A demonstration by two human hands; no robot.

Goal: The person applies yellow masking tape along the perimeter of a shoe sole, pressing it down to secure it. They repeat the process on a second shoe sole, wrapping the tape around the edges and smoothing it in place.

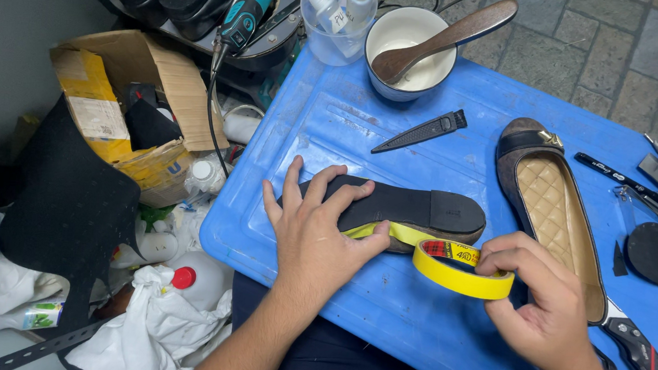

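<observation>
Presently: left hand (317, 235) spread flat, pinning upturned shoe (397, 214) on blue lid (382, 307). Right hand (543, 300) closed on yellow tape roll (459, 267), strip already stuck along sole edge. Risk: tape creasing or lifting if shoe slides on slick plastic. Sole matte black, smooth; second shoe (554, 203) quilted tan inside, brown suede toe; folding knife (640, 362) near wrist.

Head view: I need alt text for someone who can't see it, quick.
The left hand presses a sole-up black flat shoe onto a blue plastic lid, while the right hand holds a yellow roll of masking tape whose strip runs along the shoe's edge. A second brown quilted-insole flat shoe lies beside it.
</observation>
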